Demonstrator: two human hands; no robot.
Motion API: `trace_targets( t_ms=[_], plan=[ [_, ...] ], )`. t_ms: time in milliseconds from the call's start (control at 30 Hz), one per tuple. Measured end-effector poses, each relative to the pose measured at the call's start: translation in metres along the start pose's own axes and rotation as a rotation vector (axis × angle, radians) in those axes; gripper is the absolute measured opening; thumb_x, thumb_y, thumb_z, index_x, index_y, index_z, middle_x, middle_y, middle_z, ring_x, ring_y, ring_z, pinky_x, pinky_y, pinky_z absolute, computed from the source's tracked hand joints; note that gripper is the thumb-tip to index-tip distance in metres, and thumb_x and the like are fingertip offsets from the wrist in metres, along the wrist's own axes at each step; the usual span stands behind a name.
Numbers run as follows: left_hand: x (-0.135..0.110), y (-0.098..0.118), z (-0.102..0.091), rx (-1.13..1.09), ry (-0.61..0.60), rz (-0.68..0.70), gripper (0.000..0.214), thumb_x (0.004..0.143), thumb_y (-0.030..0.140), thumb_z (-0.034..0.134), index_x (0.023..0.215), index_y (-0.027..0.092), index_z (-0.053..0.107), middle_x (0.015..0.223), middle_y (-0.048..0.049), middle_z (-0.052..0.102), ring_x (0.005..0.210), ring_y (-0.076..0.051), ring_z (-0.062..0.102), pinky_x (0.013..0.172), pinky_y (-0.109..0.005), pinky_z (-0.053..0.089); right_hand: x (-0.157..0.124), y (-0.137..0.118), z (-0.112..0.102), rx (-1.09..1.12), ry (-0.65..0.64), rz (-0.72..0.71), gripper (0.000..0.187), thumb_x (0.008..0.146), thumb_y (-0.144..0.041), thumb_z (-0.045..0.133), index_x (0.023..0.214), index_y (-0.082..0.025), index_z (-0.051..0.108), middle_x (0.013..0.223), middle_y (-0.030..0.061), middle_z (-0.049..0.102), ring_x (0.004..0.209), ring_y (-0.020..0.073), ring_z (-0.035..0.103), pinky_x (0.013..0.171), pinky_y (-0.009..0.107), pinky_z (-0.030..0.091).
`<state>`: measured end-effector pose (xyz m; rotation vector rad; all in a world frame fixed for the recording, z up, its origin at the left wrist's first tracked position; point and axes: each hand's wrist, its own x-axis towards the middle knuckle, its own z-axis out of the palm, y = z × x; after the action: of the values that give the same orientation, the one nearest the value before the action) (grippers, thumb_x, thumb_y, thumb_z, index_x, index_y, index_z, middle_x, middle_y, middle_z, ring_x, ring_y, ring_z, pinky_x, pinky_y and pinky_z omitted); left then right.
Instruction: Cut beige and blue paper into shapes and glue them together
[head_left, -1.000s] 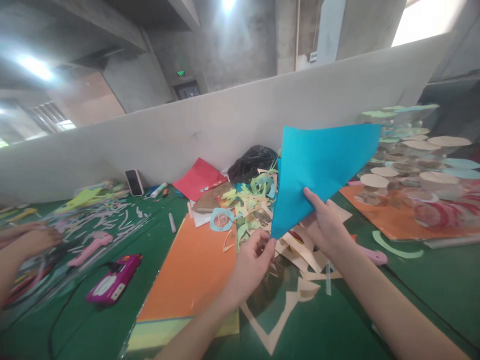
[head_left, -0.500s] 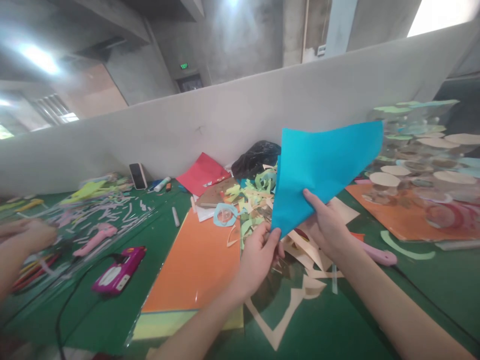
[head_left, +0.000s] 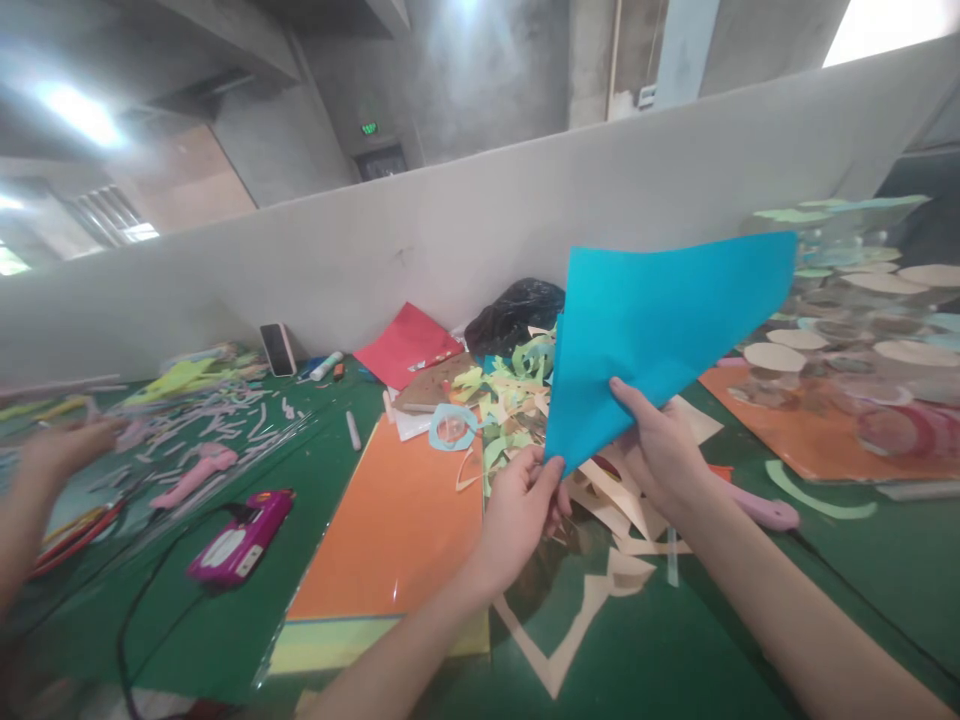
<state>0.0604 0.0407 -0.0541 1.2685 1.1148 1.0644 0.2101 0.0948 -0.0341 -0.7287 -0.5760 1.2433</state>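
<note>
Blue card sheet (head_left: 660, 340) held up mid-frame, over a pile of paper offcuts (head_left: 517, 410). Both hands clamped on it, well apart: left hand (head_left: 517, 525) pinching near the bottom corner, right hand (head_left: 660, 455) gripping the lower right edge. Versus a second ago, the sheet's far corner has swung further right. Co-worker's hand (head_left: 67, 450) at left frame edge.

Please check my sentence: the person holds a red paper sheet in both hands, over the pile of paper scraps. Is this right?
Not quite: the sheet is blue, not red, as the head view shows. The left hand and right hand hold the blue paper sheet over the pile of paper scraps.
</note>
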Motion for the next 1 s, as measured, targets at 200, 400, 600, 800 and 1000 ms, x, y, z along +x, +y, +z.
trace_targets(
  t_ms=[200,400,600,800,1000],
  plan=[
    [-0.0006,-0.0013,0.0001,0.019,0.009,0.008,0.028,0.091,0.046,0.051,0.084,0.02,0.049,0.053,0.0073,0.054,0.04,-0.006,0.042,0.041,-0.018,0.033,0.0026,0.0024,-0.0016,0.011,0.014,-0.007,0.06,0.072,-0.027,0.082,0.127,-0.021,0.059,0.123,0.0097,0.069,0.105,0.0296,0.069,0.084,0.043,0.062],
    [-0.0012,-0.0017,0.0005,0.02,0.012,0.018,0.028,0.092,0.046,0.05,0.083,0.02,0.048,0.052,0.0072,0.053,0.042,-0.007,0.042,0.042,-0.019,0.032,0.0036,0.0052,-0.0019,0.001,0.028,-0.023,0.058,0.071,-0.027,0.082,0.125,-0.02,0.061,0.119,0.0096,0.071,0.106,0.0303,0.068,0.083,0.042,0.062],
    [0.0001,-0.002,0.0011,0.012,0.005,0.018,0.027,0.092,0.046,0.05,0.082,0.021,0.046,0.052,0.0072,0.053,0.041,-0.007,0.042,0.041,-0.018,0.032,0.0034,0.0077,-0.0035,0.006,0.04,-0.018,0.059,0.072,-0.027,0.082,0.127,-0.021,0.06,0.115,0.0086,0.073,0.103,0.0291,0.07,0.083,0.04,0.062],
    [0.0009,-0.0044,0.0002,0.015,0.004,0.005,0.027,0.091,0.047,0.05,0.083,0.021,0.046,0.053,0.0072,0.054,0.04,-0.007,0.042,0.041,-0.018,0.032,-0.0007,0.004,-0.0001,0.015,0.044,0.035,0.062,0.071,-0.028,0.082,0.129,-0.023,0.058,0.116,0.0087,0.072,0.103,0.0299,0.07,0.082,0.042,0.063],
    [0.0018,-0.0057,0.0002,0.003,0.002,0.007,0.028,0.091,0.048,0.051,0.082,0.021,0.046,0.053,0.0067,0.054,0.042,-0.007,0.043,0.041,-0.018,0.033,-0.0027,0.004,0.0028,0.01,0.064,0.017,0.058,0.071,-0.027,0.081,0.125,-0.021,0.06,0.118,0.0087,0.071,0.104,0.0294,0.069,0.083,0.042,0.062]
  ],
)
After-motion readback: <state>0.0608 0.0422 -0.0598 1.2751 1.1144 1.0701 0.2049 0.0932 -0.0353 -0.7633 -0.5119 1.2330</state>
